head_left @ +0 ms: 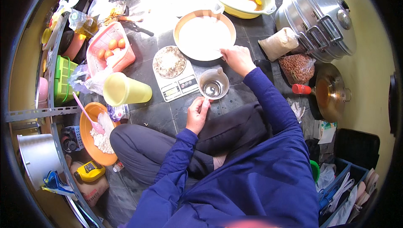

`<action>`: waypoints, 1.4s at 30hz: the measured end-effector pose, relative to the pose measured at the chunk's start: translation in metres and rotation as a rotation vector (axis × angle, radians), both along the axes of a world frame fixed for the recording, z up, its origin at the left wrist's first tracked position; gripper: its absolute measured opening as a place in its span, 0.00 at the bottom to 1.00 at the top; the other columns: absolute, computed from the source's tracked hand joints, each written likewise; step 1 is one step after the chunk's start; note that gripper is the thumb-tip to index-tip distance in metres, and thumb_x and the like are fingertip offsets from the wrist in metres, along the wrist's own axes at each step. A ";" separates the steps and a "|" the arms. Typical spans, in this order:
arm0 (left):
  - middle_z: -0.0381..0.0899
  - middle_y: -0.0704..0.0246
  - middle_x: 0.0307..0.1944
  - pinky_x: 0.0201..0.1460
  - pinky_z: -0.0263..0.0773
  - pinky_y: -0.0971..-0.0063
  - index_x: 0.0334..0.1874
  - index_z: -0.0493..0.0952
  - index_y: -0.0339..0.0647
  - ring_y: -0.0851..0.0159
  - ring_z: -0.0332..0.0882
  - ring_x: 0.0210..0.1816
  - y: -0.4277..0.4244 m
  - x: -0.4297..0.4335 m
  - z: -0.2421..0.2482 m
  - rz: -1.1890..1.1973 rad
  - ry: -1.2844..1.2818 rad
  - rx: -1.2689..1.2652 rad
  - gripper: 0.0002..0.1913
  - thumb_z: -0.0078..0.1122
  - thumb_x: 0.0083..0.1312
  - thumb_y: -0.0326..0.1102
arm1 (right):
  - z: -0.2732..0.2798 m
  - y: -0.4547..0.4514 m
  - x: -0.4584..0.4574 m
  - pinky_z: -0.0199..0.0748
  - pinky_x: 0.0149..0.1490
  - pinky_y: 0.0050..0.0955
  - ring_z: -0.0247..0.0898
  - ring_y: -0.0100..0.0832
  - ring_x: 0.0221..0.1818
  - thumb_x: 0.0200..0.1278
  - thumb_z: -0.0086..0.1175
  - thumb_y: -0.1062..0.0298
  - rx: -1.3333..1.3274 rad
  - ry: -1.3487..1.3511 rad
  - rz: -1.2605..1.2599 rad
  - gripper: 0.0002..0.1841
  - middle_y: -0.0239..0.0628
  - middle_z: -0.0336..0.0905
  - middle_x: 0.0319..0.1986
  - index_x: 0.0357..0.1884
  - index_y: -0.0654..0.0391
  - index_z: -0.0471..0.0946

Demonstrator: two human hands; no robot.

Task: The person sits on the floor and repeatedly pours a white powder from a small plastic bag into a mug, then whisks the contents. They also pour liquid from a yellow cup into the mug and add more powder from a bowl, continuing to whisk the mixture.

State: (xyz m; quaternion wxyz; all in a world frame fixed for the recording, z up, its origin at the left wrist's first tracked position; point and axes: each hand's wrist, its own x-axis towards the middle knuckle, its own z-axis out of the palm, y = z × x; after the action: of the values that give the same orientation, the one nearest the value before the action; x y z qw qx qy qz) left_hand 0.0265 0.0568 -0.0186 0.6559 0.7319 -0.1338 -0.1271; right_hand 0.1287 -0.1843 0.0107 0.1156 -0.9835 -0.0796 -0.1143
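My left hand [197, 114] pinches the handle of a plastic measuring jug [214, 84], which has a little clear liquid at its bottom. Just above and to the right, my right hand [237, 58] has its fingers closed at the rim of a large round basin [177, 28]; glare hides what they hold, perhaps a thin utensil. The basin's inside is washed out by bright light. Left of the jug lies a white digital kitchen scale [176, 88] with a stained round plate. Beyond the basin, a yellow-green tub [244, 14] holds cracked eggs and something white.
At the left are a pink basket [127, 58] with eggs, a yellow plastic pitcher [135, 91] and an orange bowl [86, 124] with a pink spoon. Metal shelving edges that side. A large aluminium steamer pot [310, 23], a bag of peanuts [296, 68] and a wok [330, 92] stand right.
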 end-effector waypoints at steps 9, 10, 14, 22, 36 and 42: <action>0.75 0.66 0.33 0.43 0.68 0.76 0.31 0.75 0.33 0.68 0.73 0.36 -0.003 0.001 -0.003 -0.034 0.005 0.028 0.14 0.52 0.70 0.38 | -0.030 -0.009 0.047 0.76 0.36 0.42 0.80 0.45 0.30 0.65 0.47 0.59 -0.001 -0.071 -0.326 0.14 0.45 0.81 0.25 0.30 0.54 0.81; 0.75 0.66 0.33 0.43 0.68 0.76 0.30 0.75 0.34 0.68 0.73 0.37 -0.003 0.002 -0.004 -0.033 -0.008 0.023 0.14 0.52 0.70 0.38 | -0.034 -0.004 0.056 0.76 0.36 0.42 0.80 0.44 0.31 0.66 0.47 0.58 0.000 -0.059 -0.334 0.13 0.45 0.80 0.25 0.32 0.52 0.81; 0.75 0.64 0.33 0.44 0.68 0.74 0.31 0.75 0.34 0.65 0.74 0.37 -0.002 0.002 -0.005 -0.043 -0.037 0.044 0.14 0.52 0.70 0.38 | -0.043 0.014 0.078 0.75 0.39 0.42 0.79 0.44 0.33 0.66 0.47 0.58 0.026 -0.065 -0.241 0.12 0.45 0.80 0.26 0.35 0.51 0.81; 0.77 0.62 0.37 0.48 0.69 0.73 0.38 0.77 0.33 0.61 0.76 0.41 -0.001 0.001 -0.009 -0.038 -0.056 0.054 0.13 0.51 0.71 0.38 | -0.032 0.007 0.063 0.73 0.45 0.39 0.78 0.42 0.39 0.64 0.46 0.67 0.020 -0.168 0.136 0.14 0.44 0.81 0.33 0.47 0.54 0.80; 0.78 0.61 0.38 0.49 0.69 0.72 0.38 0.78 0.33 0.60 0.77 0.42 -0.001 0.001 -0.012 -0.033 -0.030 0.062 0.13 0.52 0.70 0.38 | 0.003 -0.038 -0.005 0.72 0.27 0.33 0.78 0.36 0.24 0.63 0.47 0.66 -0.358 0.059 0.023 0.10 0.37 0.77 0.19 0.41 0.53 0.78; 0.78 0.60 0.38 0.49 0.69 0.72 0.38 0.78 0.33 0.59 0.76 0.42 -0.001 0.001 -0.009 -0.039 -0.035 0.060 0.13 0.52 0.70 0.38 | -0.022 -0.032 0.029 0.74 0.30 0.36 0.80 0.39 0.25 0.62 0.47 0.66 -0.205 -0.050 -0.109 0.09 0.42 0.79 0.21 0.33 0.54 0.80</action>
State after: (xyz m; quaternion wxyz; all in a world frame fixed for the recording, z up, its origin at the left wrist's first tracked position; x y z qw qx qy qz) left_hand 0.0278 0.0560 -0.0279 0.6287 0.7505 -0.1556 -0.1310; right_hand 0.1579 -0.2163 -0.0116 0.0061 -0.9898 -0.0403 -0.1364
